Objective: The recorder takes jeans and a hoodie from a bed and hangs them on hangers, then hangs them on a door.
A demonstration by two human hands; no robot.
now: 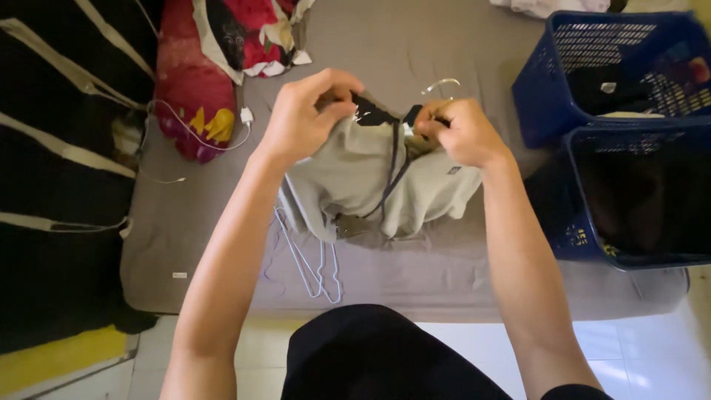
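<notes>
Between both hands (381, 126), grey garment (370, 185).

Below you lies a low mattress (444, 274) under a grey sheet, filling the middle of the view. At your feet the floor (637, 363) is white tile, bright with light. On your right, 2 blue plastic laundry baskets (541, 96) stand at the mattress edge, dark clothes inside. To your left, a black cloth with pale stripes (59, 185) covers the ground beside a yellow strip (59, 363). Up top left, a red pillow (189, 89) rests with a white charging cable (222, 130) looped over it.
</notes>
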